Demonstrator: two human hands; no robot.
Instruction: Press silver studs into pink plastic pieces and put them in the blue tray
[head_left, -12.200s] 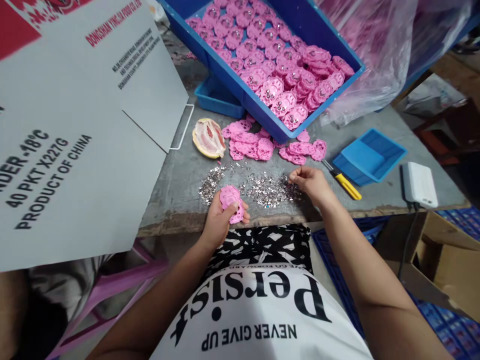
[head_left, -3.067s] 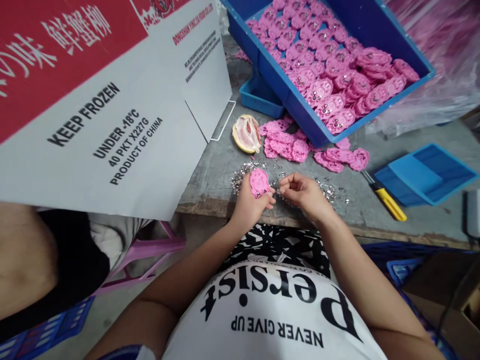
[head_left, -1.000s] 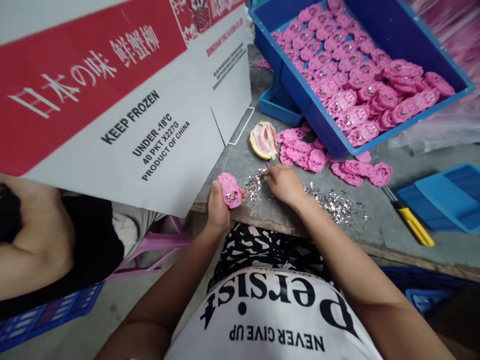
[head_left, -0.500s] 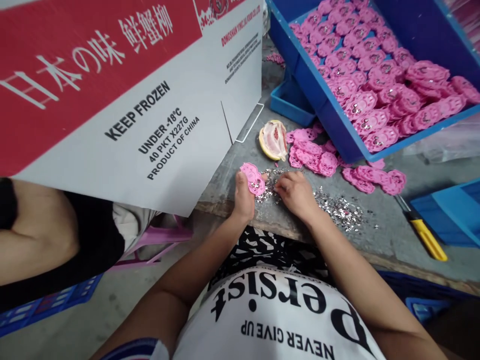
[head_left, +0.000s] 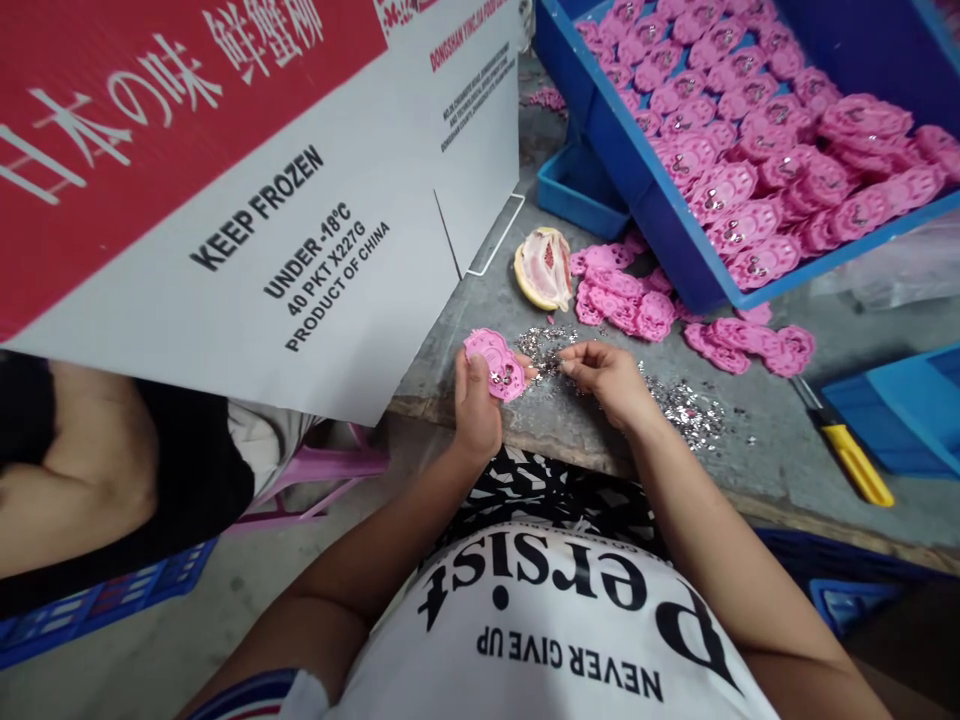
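Observation:
My left hand (head_left: pixel 478 408) is closed on a pink plastic piece with a scalloped edge (head_left: pixel 496 366), thumb over its face. A few small silver bits sit at the lower part of that piece. To its right, my right hand (head_left: pixel 609 378) has thumb and fingertips pinched together just over a scatter of small silver pieces (head_left: pixel 541 345); what is between the fingertips is too small to make out. A second heap of silver pieces (head_left: pixel 686 412) lies beside my right wrist. More pink pieces (head_left: pixel 626 300) lie on the table beyond my hands.
A large blue crate (head_left: pixel 705 245) of pink pieces stands at back right, near a small blue tray (head_left: pixel 570 195). Half a cut citrus fruit (head_left: pixel 544 268) lies on the grey table. A white and red carton (head_left: pixel 330 270) blocks the left. A yellow-handled tool (head_left: pixel 859 465) lies right.
My left hand has shifted slightly left and turned the pink piece's face further toward me. My right hand has moved a little right, fingertips now pinched at the silver scatter.

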